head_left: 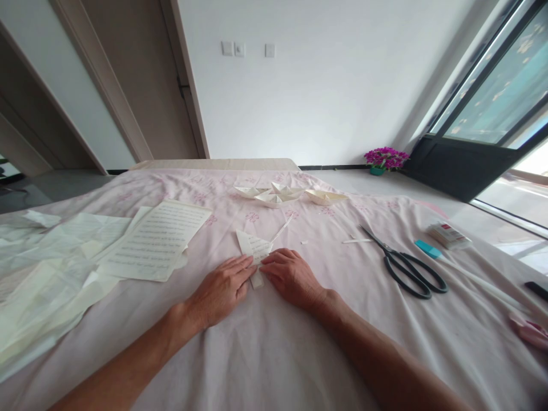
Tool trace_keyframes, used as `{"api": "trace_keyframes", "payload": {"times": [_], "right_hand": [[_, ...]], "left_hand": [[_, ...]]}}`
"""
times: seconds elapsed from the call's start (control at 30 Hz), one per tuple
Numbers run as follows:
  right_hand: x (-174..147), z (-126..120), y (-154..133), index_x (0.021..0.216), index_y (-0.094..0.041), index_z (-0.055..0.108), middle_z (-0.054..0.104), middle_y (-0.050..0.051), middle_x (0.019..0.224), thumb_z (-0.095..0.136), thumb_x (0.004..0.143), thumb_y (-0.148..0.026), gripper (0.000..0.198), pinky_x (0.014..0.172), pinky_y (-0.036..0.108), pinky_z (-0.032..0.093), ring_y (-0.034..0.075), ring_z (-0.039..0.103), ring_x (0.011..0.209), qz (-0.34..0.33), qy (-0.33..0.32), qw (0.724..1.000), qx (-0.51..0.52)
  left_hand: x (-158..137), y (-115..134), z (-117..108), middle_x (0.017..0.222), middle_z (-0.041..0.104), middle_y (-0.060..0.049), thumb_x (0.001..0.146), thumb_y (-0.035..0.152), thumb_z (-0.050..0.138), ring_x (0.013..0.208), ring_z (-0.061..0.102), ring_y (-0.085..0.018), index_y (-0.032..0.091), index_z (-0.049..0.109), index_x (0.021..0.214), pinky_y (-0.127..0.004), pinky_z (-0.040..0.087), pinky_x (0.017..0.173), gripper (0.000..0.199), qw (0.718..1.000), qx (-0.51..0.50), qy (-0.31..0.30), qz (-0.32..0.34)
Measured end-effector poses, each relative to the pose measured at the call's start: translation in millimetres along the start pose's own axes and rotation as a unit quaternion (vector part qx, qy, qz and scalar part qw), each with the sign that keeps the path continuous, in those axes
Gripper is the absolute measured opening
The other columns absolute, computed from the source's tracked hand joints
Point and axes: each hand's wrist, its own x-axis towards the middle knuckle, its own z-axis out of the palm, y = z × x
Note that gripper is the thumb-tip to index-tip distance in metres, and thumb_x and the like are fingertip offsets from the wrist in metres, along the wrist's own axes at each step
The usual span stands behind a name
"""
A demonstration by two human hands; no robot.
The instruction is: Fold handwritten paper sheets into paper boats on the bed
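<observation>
A sheet of paper with printed lines, folded to a pointed shape (pixel 256 244), lies on the cloth in front of me. My left hand (pixel 225 284) rests on its left edge, fingers stretched out and lying flat. From the right, my right hand (pixel 293 278) has bent fingers closed on the paper's other edge; the fingertips are partly hidden. A narrow strip of the paper (pixel 257 281) shows between the two hands. Beyond them stand several folded paper boats (pixel 278 197), and one more paper boat (pixel 326 197) sits at their right.
Printed sheets (pixel 156 240) lie left beside crumpled pale paper (pixel 47 274). Black-handled scissors (pixel 406 265) lie right, near a blue-ended white stick (pixel 428 249) and a small clear pack (pixel 447 235). Paper scraps (pixel 357 240) dot the pink-flowered tablecloth (pixel 274 354). Purple flowers (pixel 386 158) stand on the floor.
</observation>
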Motion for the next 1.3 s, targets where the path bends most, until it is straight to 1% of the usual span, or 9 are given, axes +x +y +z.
{"api": "trace_keyframes", "payload": {"times": [0.07, 0.13, 0.27, 0.4, 0.63, 0.83, 1.07, 1.2, 1.3], "right_hand": [[1, 1, 1, 0.100, -0.024, 0.068, 0.068, 0.004, 0.104, 0.057, 0.084, -0.014, 0.022, 0.088, 0.032, 0.042, 0.017, 0.058, 0.099, -0.001, -0.001, 1.000, 0.007], [0, 1, 2, 0.099, -0.023, 0.068, 0.069, 0.004, 0.104, 0.057, 0.082, -0.011, 0.023, 0.089, 0.032, 0.041, 0.017, 0.058, 0.099, 0.001, -0.002, 1.000, 0.013], [0, 0, 2, 0.096, -0.023, 0.066, 0.068, 0.002, 0.105, 0.058, 0.077, -0.007, 0.025, 0.090, 0.031, 0.041, 0.016, 0.058, 0.100, 0.003, -0.005, 1.000, 0.018], [-1, -2, 1, 0.096, -0.024, 0.066, 0.068, 0.002, 0.105, 0.058, 0.078, -0.008, 0.025, 0.090, 0.031, 0.041, 0.015, 0.058, 0.100, -0.010, -0.008, 1.000, 0.016], [-2, -2, 2, 0.093, -0.023, 0.067, 0.068, 0.003, 0.105, 0.058, 0.087, -0.019, 0.012, 0.087, 0.031, 0.041, 0.016, 0.058, 0.098, -0.019, -0.011, 1.000, 0.021], [4, 4, 7, 0.092, -0.023, 0.068, 0.070, 0.003, 0.097, 0.053, 0.092, -0.027, 0.016, 0.081, 0.029, 0.040, 0.016, 0.059, 0.091, -0.019, -0.014, 1.000, -0.005], [13, 5, 12, 0.097, -0.022, 0.066, 0.068, 0.003, 0.095, 0.053, 0.092, -0.025, 0.015, 0.077, 0.029, 0.039, 0.016, 0.056, 0.089, -0.088, -0.046, 0.991, -0.092], [15, 4, 15, 0.097, -0.020, 0.065, 0.066, 0.004, 0.091, 0.053, 0.092, -0.024, 0.013, 0.075, 0.030, 0.038, 0.017, 0.054, 0.087, -0.135, -0.062, 0.979, -0.142], [20, 1, 18, 0.094, -0.018, 0.063, 0.064, 0.005, 0.087, 0.048, 0.094, -0.023, 0.017, 0.073, 0.030, 0.037, 0.017, 0.053, 0.083, -0.183, -0.077, 0.965, -0.173]], "left_hand": [[-2, 9, -1, 0.135, 0.053, -0.011, 0.087, 0.024, 0.050, 0.128, 0.046, -0.024, 0.018, 0.052, 0.127, -0.044, 0.037, 0.109, 0.041, 1.000, 0.001, 0.008, -0.020], [-3, 15, -1, 0.133, 0.055, -0.011, 0.085, 0.029, 0.055, 0.126, 0.047, -0.026, 0.018, 0.053, 0.124, -0.045, 0.039, 0.107, 0.040, 0.999, -0.006, 0.023, -0.041], [-2, 22, 3, 0.126, 0.058, -0.011, 0.083, 0.023, 0.056, 0.122, 0.051, -0.025, 0.018, 0.053, 0.115, -0.043, 0.042, 0.105, 0.032, 0.996, -0.021, 0.053, -0.073], [-2, 22, 7, 0.124, 0.059, -0.012, 0.083, 0.022, 0.055, 0.122, 0.052, -0.025, 0.019, 0.051, 0.112, -0.044, 0.043, 0.103, 0.029, 0.995, -0.023, 0.072, -0.069], [-4, 21, 10, 0.125, 0.059, -0.011, 0.084, 0.014, 0.048, 0.122, 0.052, -0.024, 0.020, 0.051, 0.108, -0.043, 0.044, 0.102, 0.025, 0.991, -0.043, 0.088, -0.091], [-3, 15, 10, 0.123, 0.061, -0.010, 0.087, 0.012, 0.041, 0.116, 0.057, -0.019, 0.020, 0.050, 0.110, -0.038, 0.046, 0.100, 0.027, 0.982, -0.105, 0.096, -0.125], [-3, 13, 9, 0.121, 0.062, -0.009, 0.089, 0.014, 0.040, 0.114, 0.058, -0.019, 0.021, 0.049, 0.117, -0.039, 0.048, 0.098, 0.030, 0.978, -0.127, 0.095, -0.138], [-3, 11, 10, 0.120, 0.062, -0.008, 0.090, 0.015, 0.040, 0.112, 0.059, -0.019, 0.022, 0.049, 0.120, -0.039, 0.048, 0.097, 0.032, 0.976, -0.136, 0.106, -0.133], [-3, 9, 11, 0.120, 0.063, -0.007, 0.090, 0.016, 0.042, 0.112, 0.059, -0.018, 0.022, 0.050, 0.120, -0.038, 0.048, 0.097, 0.032, 0.976, -0.133, 0.111, -0.135]]}}
